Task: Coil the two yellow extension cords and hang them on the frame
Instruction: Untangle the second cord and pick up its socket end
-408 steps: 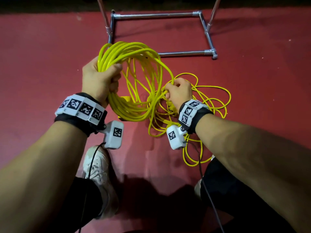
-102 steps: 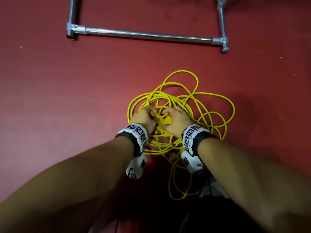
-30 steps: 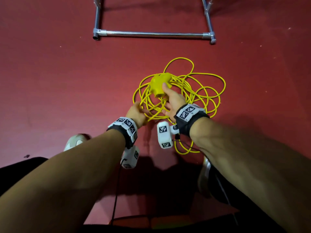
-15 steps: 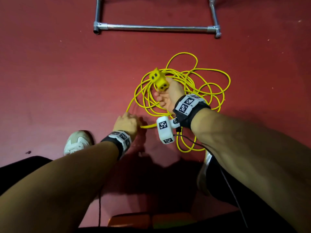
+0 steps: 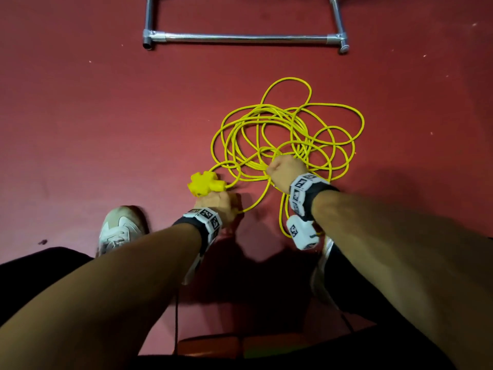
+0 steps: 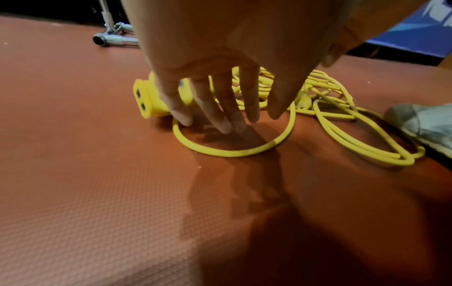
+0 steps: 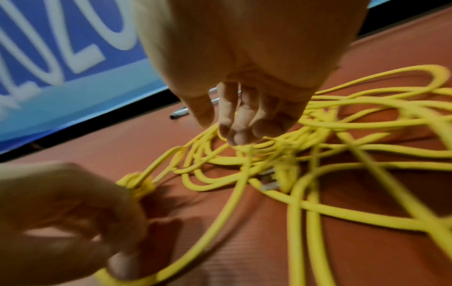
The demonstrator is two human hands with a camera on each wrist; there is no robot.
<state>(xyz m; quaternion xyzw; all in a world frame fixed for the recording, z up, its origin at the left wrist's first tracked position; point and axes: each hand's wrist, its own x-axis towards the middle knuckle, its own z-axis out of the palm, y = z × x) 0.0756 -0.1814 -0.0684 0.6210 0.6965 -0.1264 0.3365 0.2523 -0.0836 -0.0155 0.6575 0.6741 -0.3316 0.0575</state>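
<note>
One yellow extension cord (image 5: 288, 134) lies in loose tangled loops on the red floor. Its yellow socket block (image 5: 205, 184) rests on the floor at the left of the heap. My left hand (image 5: 216, 205) is just behind the block, fingers (image 6: 220, 116) straight and pointing down inside a cord loop (image 6: 232, 152), one touching the block (image 6: 146, 100). My right hand (image 5: 284, 172) is down on the near side of the heap, thumb and fingertips (image 7: 234, 133) gathered on a few strands (image 7: 257, 149). The cord's plug (image 7: 269, 181) lies among the loops.
The metal frame's base tube (image 5: 240, 37) lies across the floor beyond the cord, with an end also in the left wrist view (image 6: 115, 39). My shoes (image 5: 120, 231) (image 5: 324, 252) stand close behind the hands. A blue banner (image 7: 61, 48) runs along the floor edge.
My right hand has let go of the socket block, which now lies on the floor, and has dropped onto the cord strands. My left hand has moved up beside the block.
</note>
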